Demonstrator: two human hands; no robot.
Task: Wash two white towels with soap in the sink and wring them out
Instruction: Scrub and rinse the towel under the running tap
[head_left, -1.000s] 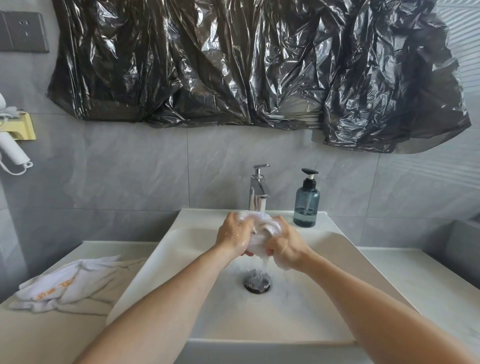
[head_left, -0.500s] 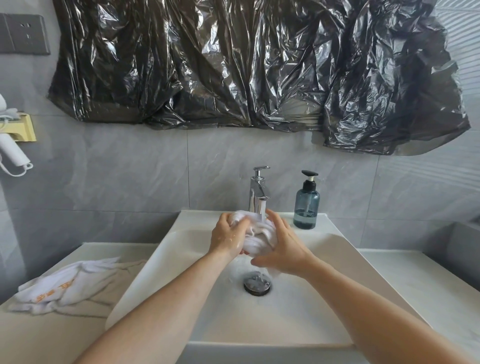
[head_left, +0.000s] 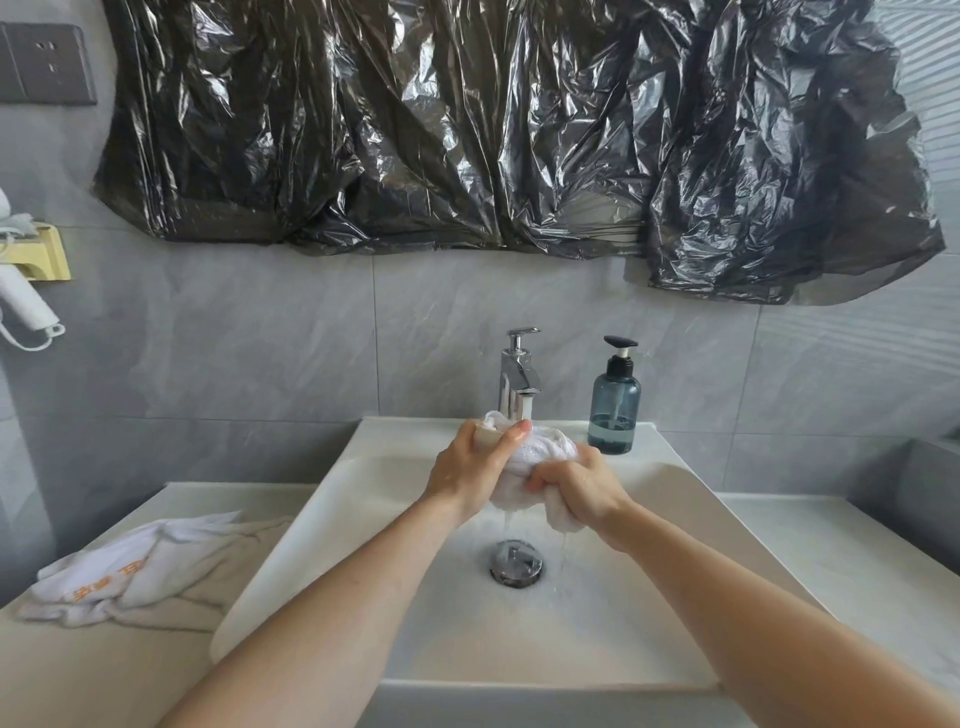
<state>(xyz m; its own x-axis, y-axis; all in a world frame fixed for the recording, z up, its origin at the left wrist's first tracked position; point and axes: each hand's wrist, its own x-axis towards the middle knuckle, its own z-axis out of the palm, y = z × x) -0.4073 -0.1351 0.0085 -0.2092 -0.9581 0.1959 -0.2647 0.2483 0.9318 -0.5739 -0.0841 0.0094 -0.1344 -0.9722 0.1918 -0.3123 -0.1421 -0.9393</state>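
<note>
A bunched wet towel (head_left: 524, 467) is gripped by both the left hand (head_left: 470, 475) and right hand (head_left: 579, 491), fingers curled tight, under the faucet (head_left: 517, 379) over the sink (head_left: 675, 499). Opposite twisting would best be kept above the drain (head_left: 517, 563) (the second towel (head_left: 130, 571) waits on the tabletop (head_left: 78, 670)).

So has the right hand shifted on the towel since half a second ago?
Yes. The right hand has dropped from beside the faucet spout toward the drain, fingers now curled round the towel.
</note>
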